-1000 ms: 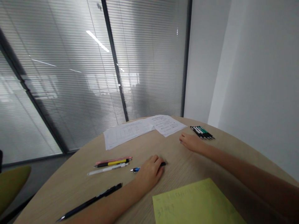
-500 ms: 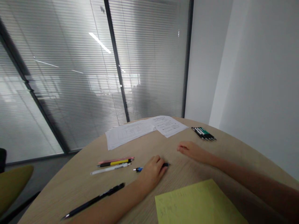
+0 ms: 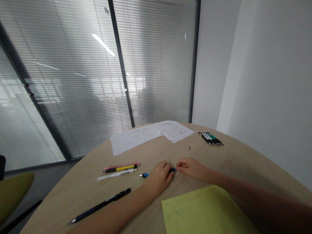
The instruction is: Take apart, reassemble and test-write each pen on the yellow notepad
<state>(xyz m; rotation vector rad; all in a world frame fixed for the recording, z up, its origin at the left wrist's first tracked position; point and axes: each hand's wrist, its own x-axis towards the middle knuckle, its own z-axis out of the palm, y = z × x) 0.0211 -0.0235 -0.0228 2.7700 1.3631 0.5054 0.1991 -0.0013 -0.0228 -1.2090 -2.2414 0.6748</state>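
My left hand (image 3: 159,178) lies closed over a blue pen (image 3: 145,175) on the round wooden table (image 3: 239,159); the pen's blue tip pokes out to the left and its dark end to the right. My right hand (image 3: 188,166) has its fingertips pinched at that dark end, touching it beside my left fingers. A yellow sheet of paper (image 3: 204,211) lies just in front of both hands.
A pink, a yellow-black and a white pen (image 3: 119,170) lie left of the hands, a long black pen (image 3: 102,205) nearer the table's front left edge. White printed sheets (image 3: 148,134) and a row of several dark pens (image 3: 211,138) lie at the far side. A small speck (image 3: 189,148) sits mid-table.
My right hand has drawn back from near the row of dark pens toward me and now meets the pen's dark end beside my left hand. My left hand has stayed on the pen.
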